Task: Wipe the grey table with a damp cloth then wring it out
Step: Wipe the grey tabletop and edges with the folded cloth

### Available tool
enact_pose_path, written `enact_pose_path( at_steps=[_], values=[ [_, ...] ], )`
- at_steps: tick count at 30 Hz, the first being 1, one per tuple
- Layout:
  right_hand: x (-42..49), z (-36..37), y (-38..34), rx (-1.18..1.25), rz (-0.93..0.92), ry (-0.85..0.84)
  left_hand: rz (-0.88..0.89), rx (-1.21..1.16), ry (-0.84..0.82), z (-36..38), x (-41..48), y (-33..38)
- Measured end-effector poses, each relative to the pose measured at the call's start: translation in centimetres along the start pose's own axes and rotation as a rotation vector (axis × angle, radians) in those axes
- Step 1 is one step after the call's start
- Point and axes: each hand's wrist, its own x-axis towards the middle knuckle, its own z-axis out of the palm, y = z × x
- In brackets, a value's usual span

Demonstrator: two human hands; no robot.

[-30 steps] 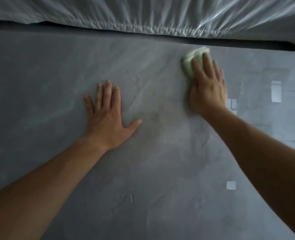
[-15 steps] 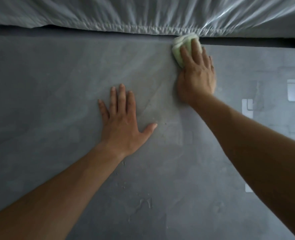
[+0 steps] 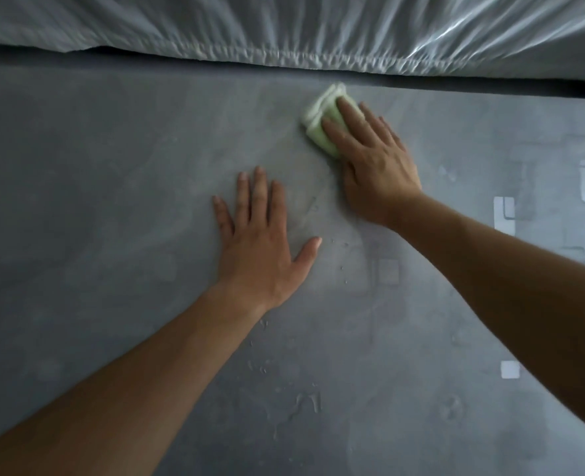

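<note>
The folded green cloth (image 3: pixel 318 121) lies on the grey table (image 3: pixel 112 201) just short of its far edge by a white sheet (image 3: pixel 284 22), long side running roughly toward that edge, with wide bare tabletop left of the cloth. The right hand (image 3: pixel 373 166) presses it with straight fingers; the left hand (image 3: pixel 260 249) lies spread flat, nearer than the cloth

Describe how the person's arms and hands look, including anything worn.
The left hand and right hand are bare: no gloves, rings, watch or bracelets show. The left forearm and right forearm are uncovered to the frame edge, with no sleeve in view. Nails look short.
</note>
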Motion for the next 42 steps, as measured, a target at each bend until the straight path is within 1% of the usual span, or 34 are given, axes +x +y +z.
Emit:
enact_pose_path(
  at_steps=[1,2,3,4,6,7,8,9,12,13,14,15,18,19,20,22,23,24,25,28,29,31,32,35,37,38,41,42],
  values=[
    [-1.5,-0.3,0.9,-0.012,-0.049,-0.027,0.007,-0.001,-0.004,-0.1,-0.1,-0.1],
    [-2.5,-0.8,2.1,-0.019,-0.051,-0.034,0.015,0.002,-0.008,-0.1,-0.1,-0.2],
    [-2.9,-1.2,3.2,-0.013,0.001,-0.021,0.019,0.005,-0.010,0.0,-0.2,-0.2],
    [-2.7,-1.5,4.0,-0.003,0.090,0.007,0.020,0.005,-0.013,0.0,-0.2,-0.2],
    [-2.3,-1.5,3.6,0.025,0.273,0.055,0.017,0.005,-0.021,0.1,-0.2,-0.1],
    [-2.5,-1.3,2.4,0.034,0.323,0.075,0.015,0.001,-0.022,0.1,-0.1,-0.1],
    [-3.3,-0.8,1.0,0.041,0.323,0.089,0.014,-0.008,-0.023,0.0,-0.1,-0.1],
    [-4.7,-0.3,-0.4,0.046,0.271,0.088,0.015,-0.020,-0.020,-0.1,-0.2,-0.2],
    [-10.3,0.8,-2.7,0.027,0.001,-0.001,0.026,-0.086,0.003,-0.5,-0.3,-0.5],
    [-10.9,0.7,-2.3,0.012,-0.054,-0.019,0.031,-0.121,0.015,-0.7,-0.4,-0.6],
    [-10.6,0.5,-1.7,0.007,-0.054,-0.009,0.036,-0.155,0.031,-0.8,-0.5,-0.8],
    [-9.8,0.5,-1.3,0.013,0.013,0.021,0.048,-0.185,0.047,-1.0,-0.5,-1.1],
    [-8.2,1.2,-3.5,0.079,0.359,0.128,0.089,-0.205,0.112,-1.3,-1.1,-2.4],
    [-8.7,1.6,-5.0,0.091,0.387,0.152,0.089,-0.174,0.125,-1.4,-1.5,-2.9],
    [-9.7,2.2,-6.3,0.093,0.335,0.148,0.080,-0.127,0.123,-1.4,-1.9,-3.4],
    [-12.3,3.1,-7.5,0.055,0.098,0.074,0.033,-0.036,0.078,-1.3,-2.7,-4.4],
    [-12.5,3.0,-7.1,0.047,0.013,0.041,0.009,-0.007,0.050,-1.2,-3.1,-4.8],
    [-11.7,2.7,-6.2,0.046,-0.011,0.030,-0.001,0.012,0.025,-1.1,-3.3,-5.1],
    [-10.0,2.3,-5.3,0.045,0.027,0.035,0.000,0.023,0.010,-0.9,-3.4,-5.3],
    [-1.9,1.2,-3.4,0.043,0.280,0.099,0.009,0.035,0.025,-0.1,-3.4,-5.6],
    [0.6,1.0,-3.3,0.049,0.317,0.111,0.010,0.032,0.036,0.1,-3.4,-5.6],
    [3.7,1.2,-4.6,0.061,0.299,0.119,0.012,0.024,0.058,0.5,-3.4,-5.7],
    [3.7,1.6,-5.6,0.064,0.246,0.108,0.014,0.018,0.065,0.5,-3.4,-5.7],
    [-0.4,2.7,-7.4,-0.006,-0.081,0.003,0.017,0.018,0.070,0.6,-3.4,-5.8],
    [-1.0,1.8,-6.5,-0.023,-0.196,-0.082,0.013,0.015,0.060,0.6,-3.5,-5.8],
    [0.2,1.3,-5.9,-0.016,-0.173,-0.079,0.012,0.019,0.056,0.5,-3.4,-5.8],
    [4.7,0.8,-6.0,0.045,0.111,0.008,0.012,0.018,0.051,0.4,-3.5,-5.8],
    [5.2,1.0,-6.8,0.053,0.173,0.028,0.010,0.011,0.049,0.4,-3.5,-5.8]
  ],
)
